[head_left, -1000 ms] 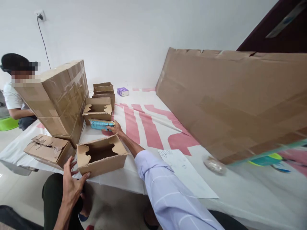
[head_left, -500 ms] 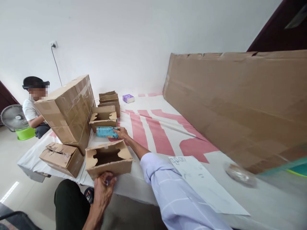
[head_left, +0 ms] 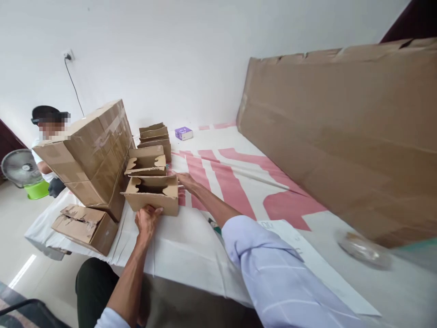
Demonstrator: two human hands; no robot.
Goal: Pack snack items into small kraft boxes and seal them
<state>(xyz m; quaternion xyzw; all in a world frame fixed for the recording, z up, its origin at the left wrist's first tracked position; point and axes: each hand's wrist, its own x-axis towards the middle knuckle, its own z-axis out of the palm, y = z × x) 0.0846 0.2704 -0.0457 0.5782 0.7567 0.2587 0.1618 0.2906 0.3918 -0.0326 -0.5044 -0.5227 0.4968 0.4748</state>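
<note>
My left hand (head_left: pixel 148 223) grips the lower front of an open-topped cardboard box (head_left: pixel 152 202), thumb pointing right. The box has cut-out side edges and stands near the front of the table. Just behind it is a second open cardboard box (head_left: pixel 145 169). My right hand (head_left: pixel 186 181) is at the rear right corner of the nearer box. Its fingers are closed and their tips partly covered by that box, so I cannot make out what they hold.
More open boxes (head_left: pixel 153 139) line up behind. Stacked taped cartons (head_left: pixel 99 155) and a closed carton (head_left: pixel 85 225) stand left. A purple-white pack (head_left: pixel 183 133), a paper sheet (head_left: pixel 307 259) and a large cardboard panel (head_left: pixel 334 136) lie right. A person (head_left: pixel 48 136) sits beyond the cartons.
My left hand has pushed the nearer box away from me, up against the row. The blue packet in my right hand has gone from sight behind that box.
</note>
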